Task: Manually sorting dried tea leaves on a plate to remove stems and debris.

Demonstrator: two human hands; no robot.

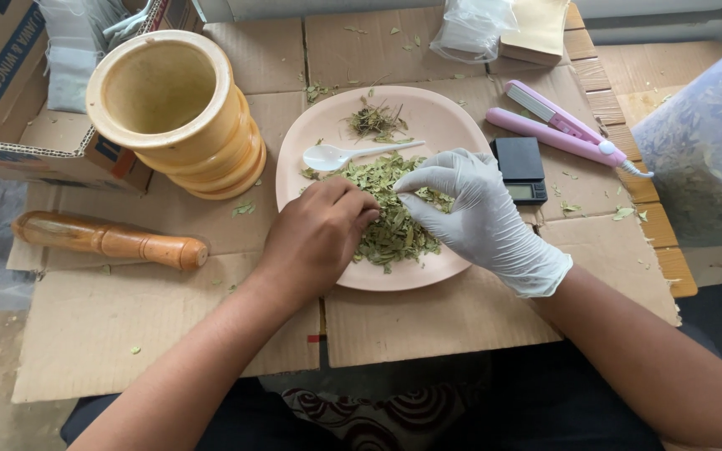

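Dried green leaves, heaped loosely at the centre of the frame on a round pale pink plate. Smaller clump of darker stems and leaf bits at the plate's upper part, apart from the main heap. White plastic spoon lying on the plate between clump and heap, bowl toward the left.

Left hand, bare, entering from lower left, resting on the left edge of the heap; grip curled with fingertips pressed together into the leaves, though whether a leaf sits between them cannot be told. Right hand, in a white glove, entering from lower right, lying over the right side of the heap; grip pinched, thumb and forefinger closed on a small bit of leaf near the heap's top.

Plate set on flattened brown cardboard covering the table. Upper left of the frame: large yellow wooden mortar, tilted, mouth open toward the camera, beside a cardboard box. Left middle: wooden pestle lying flat on the cardboard. Just right of the plate: small black pocket scale. Upper right: pink flat heat-sealing clamp. Far right edge: clear plastic bag filled with more dried leaves. Stray leaf flakes scattered over the cardboard.
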